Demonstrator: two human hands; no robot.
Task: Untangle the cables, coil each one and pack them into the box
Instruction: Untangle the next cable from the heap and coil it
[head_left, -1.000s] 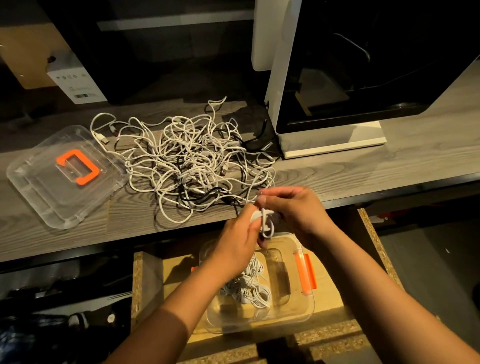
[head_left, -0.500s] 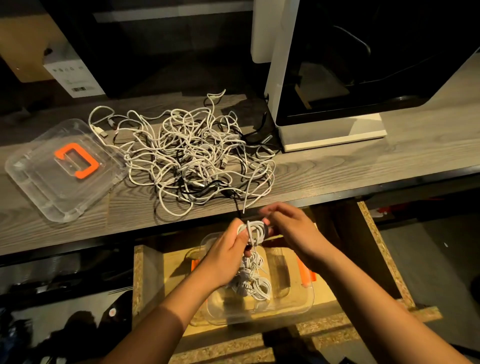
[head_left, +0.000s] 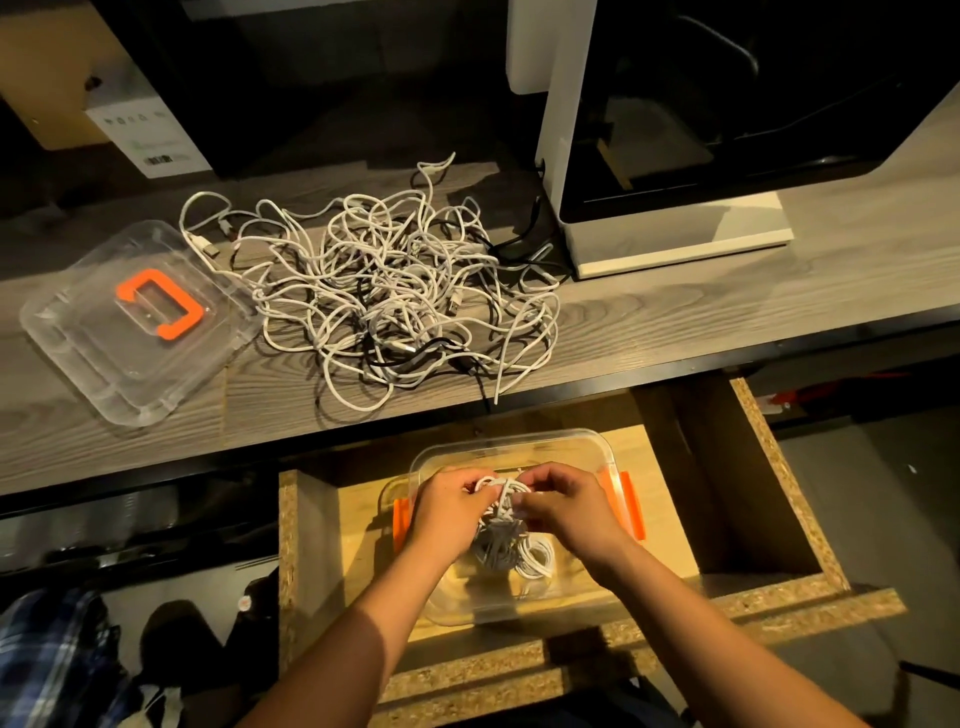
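A tangle of white and black cables lies on the grey wooden desk. Below the desk edge, a clear plastic box with orange clips sits on a chipboard shelf. My left hand and my right hand both grip one small white coiled cable just above the box. Several coiled white cables lie in the box under my hands.
The box's clear lid with an orange handle lies on the desk at the left. A white-framed machine stands at the back right, black cords running to it. The chipboard shelf has raised sides.
Both hands have come down from the desk edge with the coiled cable to just above the box. The view has tilted downward.
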